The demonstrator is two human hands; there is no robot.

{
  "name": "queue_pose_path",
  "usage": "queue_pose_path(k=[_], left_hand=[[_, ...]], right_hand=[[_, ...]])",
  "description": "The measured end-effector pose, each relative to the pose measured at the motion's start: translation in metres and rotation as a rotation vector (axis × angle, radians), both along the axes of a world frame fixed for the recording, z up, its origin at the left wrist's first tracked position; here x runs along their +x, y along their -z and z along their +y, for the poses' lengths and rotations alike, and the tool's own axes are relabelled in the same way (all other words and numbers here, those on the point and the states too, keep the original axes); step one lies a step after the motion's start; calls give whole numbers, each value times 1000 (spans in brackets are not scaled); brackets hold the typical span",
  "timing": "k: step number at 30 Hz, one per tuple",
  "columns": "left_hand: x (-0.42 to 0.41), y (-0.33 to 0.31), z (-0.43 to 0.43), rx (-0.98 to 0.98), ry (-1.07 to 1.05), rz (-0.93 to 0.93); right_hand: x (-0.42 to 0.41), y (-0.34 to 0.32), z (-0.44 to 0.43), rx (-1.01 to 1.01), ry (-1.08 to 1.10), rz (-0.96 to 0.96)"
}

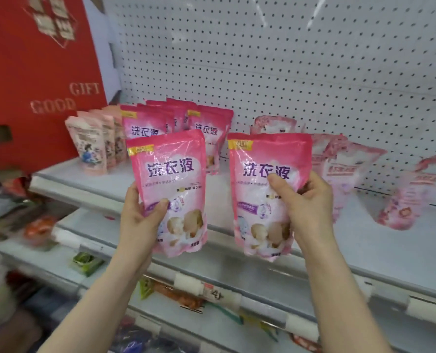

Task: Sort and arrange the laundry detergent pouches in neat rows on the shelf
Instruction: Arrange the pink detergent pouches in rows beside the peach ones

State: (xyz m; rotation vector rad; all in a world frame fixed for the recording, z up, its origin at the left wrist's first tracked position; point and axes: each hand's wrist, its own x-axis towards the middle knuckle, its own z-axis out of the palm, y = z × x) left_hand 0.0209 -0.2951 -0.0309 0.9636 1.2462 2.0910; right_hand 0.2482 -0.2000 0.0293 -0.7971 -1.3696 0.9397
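before shelf (380, 240), pouches (169, 174) in both hands (140, 217)

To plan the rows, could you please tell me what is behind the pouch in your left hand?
Behind the pouch in the left hand, matching pink pouches stand upright on the shelf; it covers their lower parts.

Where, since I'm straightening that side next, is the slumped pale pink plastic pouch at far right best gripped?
Probably at its near bottom end, from the front: the pale pink plastic pouch lies tilted back on the white shelf, that rounded end facing the aisle, uncovered.
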Motion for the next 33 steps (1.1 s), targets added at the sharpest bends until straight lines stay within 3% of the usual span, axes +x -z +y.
queue_pose_path(k=[9,18,25,33], left_hand=[[-99,-4,24,35,-160,-17],[-153,-12,68,56,-123,5],[-174,-8,85,37,-19,59],[-190,-8,88,51,101,106]], right_hand=[[-139,13,73,-86,-100,129],[-220,17,161,-276,-73,313],[-233,31,169,-225,-16,163],[-218,-6,171,-122,90,0]])
